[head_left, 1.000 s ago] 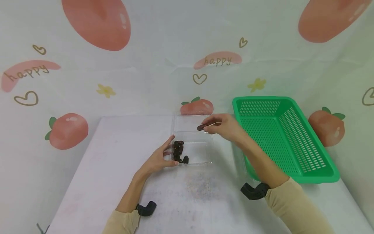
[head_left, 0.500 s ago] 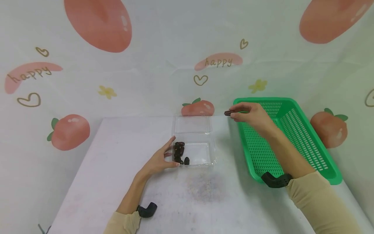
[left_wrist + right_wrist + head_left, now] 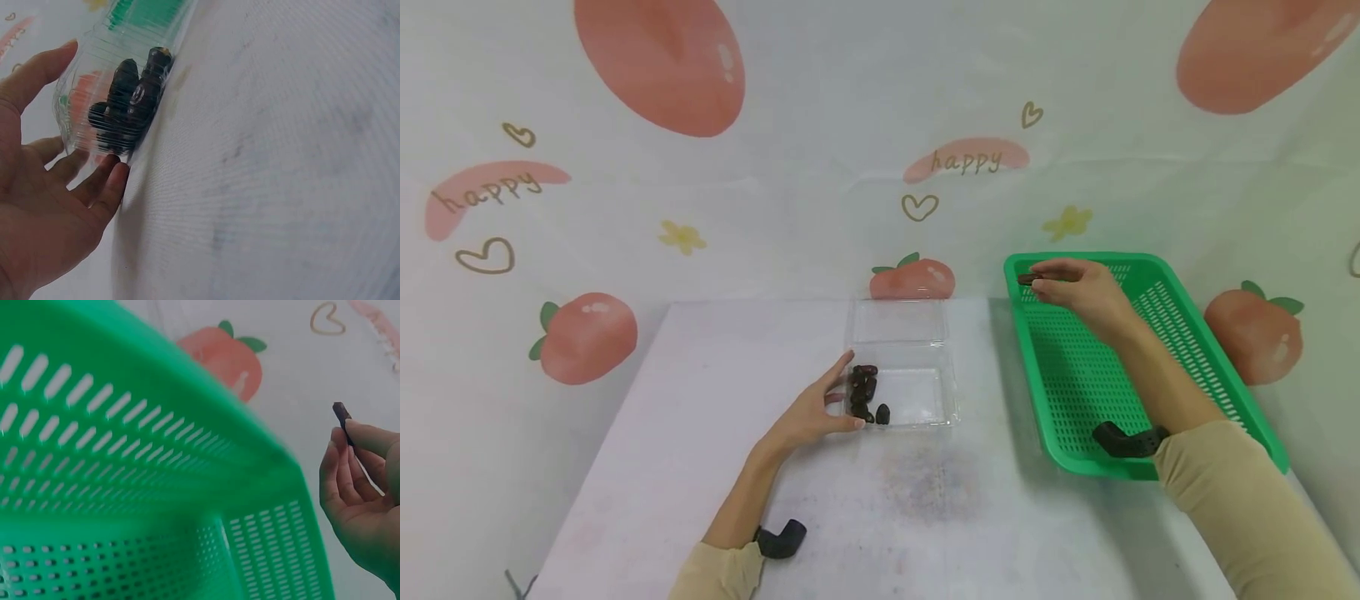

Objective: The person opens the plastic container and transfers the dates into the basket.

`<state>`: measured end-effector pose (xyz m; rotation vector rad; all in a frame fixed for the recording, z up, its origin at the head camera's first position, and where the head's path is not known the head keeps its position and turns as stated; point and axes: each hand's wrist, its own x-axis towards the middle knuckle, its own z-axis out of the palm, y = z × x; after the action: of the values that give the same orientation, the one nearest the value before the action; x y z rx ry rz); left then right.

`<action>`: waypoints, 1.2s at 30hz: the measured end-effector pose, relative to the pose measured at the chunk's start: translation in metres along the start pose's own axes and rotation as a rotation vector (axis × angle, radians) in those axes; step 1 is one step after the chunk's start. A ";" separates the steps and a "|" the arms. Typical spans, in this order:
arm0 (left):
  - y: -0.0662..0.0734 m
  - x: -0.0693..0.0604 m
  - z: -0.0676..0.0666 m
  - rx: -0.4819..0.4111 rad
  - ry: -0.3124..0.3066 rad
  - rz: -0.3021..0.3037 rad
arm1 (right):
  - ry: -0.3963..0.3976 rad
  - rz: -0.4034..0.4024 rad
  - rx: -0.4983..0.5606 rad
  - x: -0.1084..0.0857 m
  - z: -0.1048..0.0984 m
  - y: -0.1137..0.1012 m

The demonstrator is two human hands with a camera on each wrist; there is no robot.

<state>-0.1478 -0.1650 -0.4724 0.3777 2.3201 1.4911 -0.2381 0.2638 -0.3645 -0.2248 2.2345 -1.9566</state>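
Observation:
A clear plastic clamshell box (image 3: 917, 398) stands on the table with its lid (image 3: 898, 322) laid back. Several dark brown dates (image 3: 861, 392) lie along its left side, and one date (image 3: 883, 413) sits slightly apart near the front. My left hand (image 3: 808, 414) holds the box's left end, thumb at the front corner and fingers toward the back; the left wrist view shows the fingertips (image 3: 119, 178) against the wall. Between thumb and fingertips, my right hand (image 3: 1086, 292) pinches a date (image 3: 342, 415) above the far left part of a green basket (image 3: 1037, 375).
The slotted green basket stands to the right of the box, with a gap of white table (image 3: 985, 450) between them. Behind the table hangs a white cloth (image 3: 805, 167) printed with fruit, hearts and lettering.
From above the box's lid, my right hand has moved right with the pinched date, over the basket's far left part. My left hand has stayed at the box.

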 end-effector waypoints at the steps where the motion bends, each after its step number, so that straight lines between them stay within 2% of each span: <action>1: 0.000 0.000 0.000 0.001 0.000 0.003 | -0.001 -0.004 0.026 0.001 -0.003 0.003; 9: 0.000 0.000 0.000 -0.012 -0.002 0.000 | 0.005 -0.006 0.121 0.007 -0.017 0.021; 12: 0.000 -0.001 0.000 -0.015 0.001 -0.010 | 0.019 0.025 0.124 0.010 -0.021 0.028; 17: 0.000 -0.001 0.000 -0.018 -0.002 -0.001 | 0.034 0.101 0.057 0.014 -0.027 0.039; 23: -0.001 0.000 0.000 -0.024 -0.003 0.003 | 0.025 0.140 -0.046 0.018 -0.034 0.057; 28: -0.001 0.001 0.000 -0.017 -0.004 0.007 | 0.000 0.152 -0.164 0.018 -0.039 0.070; 36: -0.001 0.000 0.000 -0.015 -0.009 -0.017 | -0.016 0.168 -0.244 0.022 -0.039 0.087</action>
<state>-0.1474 -0.1653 -0.4730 0.3597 2.2980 1.4947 -0.2688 0.3085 -0.4457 -0.0781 2.3927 -1.5942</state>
